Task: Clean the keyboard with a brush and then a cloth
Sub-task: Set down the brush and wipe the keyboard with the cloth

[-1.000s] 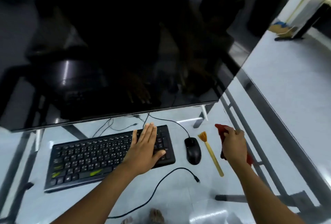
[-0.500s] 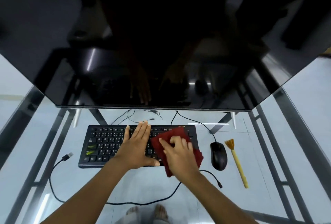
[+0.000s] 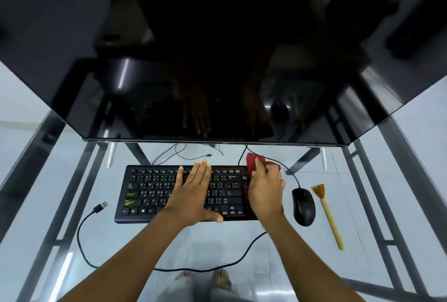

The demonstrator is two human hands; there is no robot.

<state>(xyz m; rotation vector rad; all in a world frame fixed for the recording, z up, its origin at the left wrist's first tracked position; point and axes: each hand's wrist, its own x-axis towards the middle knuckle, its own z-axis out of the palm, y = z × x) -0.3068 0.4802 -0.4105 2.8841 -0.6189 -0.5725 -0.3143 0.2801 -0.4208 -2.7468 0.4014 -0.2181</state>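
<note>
A black keyboard (image 3: 154, 190) lies on the glass desk below the monitor. My left hand (image 3: 193, 191) rests flat on its middle keys, fingers straight. Over the keyboard's right end, my right hand (image 3: 266, 188) presses a dark red cloth (image 3: 252, 160), fingers bent over it; most of the cloth is hidden under the hand. A brush (image 3: 327, 214) with a yellow handle and orange bristles lies on the desk to the right of the mouse, untouched.
A black mouse (image 3: 303, 206) sits between keyboard and brush, its cable running behind the cloth. A loose USB cable (image 3: 96, 209) curves along the desk's near side. The large dark monitor (image 3: 217, 72) overhangs the back. The glass desk top (image 3: 242, 248) shows the metal frame below.
My right hand picked up the red cloth from the right, brought it onto the keyboard and has slid it up along the right end. My left hand stayed flat on the keys.
</note>
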